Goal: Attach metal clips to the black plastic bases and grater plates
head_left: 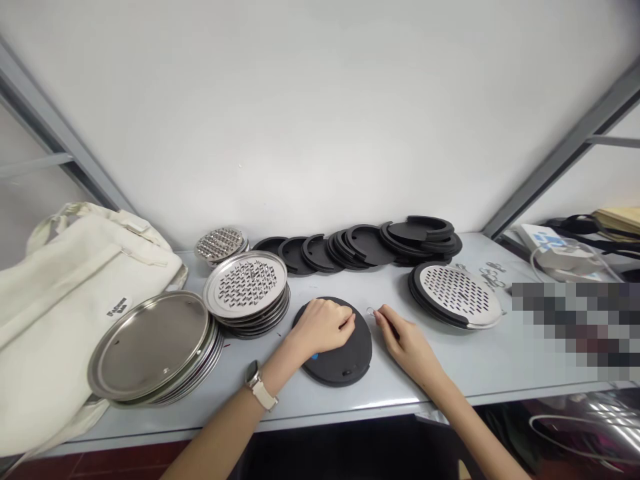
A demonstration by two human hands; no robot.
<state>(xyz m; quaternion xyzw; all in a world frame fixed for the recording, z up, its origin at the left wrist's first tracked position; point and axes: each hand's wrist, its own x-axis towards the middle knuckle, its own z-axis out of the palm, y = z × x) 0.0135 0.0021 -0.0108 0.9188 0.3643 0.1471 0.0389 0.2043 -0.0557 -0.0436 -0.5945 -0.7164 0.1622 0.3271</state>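
Observation:
A black round plate lies flat on the table at the middle, with a small slot near its front edge and a spot of blue at its left. My left hand rests over this plate, fingers curled closed; whatever they hold, if anything, is hidden. Just to the right of the plate, my right hand pinches a small metal wire ring between thumb and forefinger. Further right sits a stack of black plates topped by a perforated metal grater disc. Several small metal clips lie behind it.
Stacked grater discs and plain metal discs stand at the left, beside a cream bag. Black rings and plates line the wall. A white box with cables stands at the far right. Metal posts frame the table.

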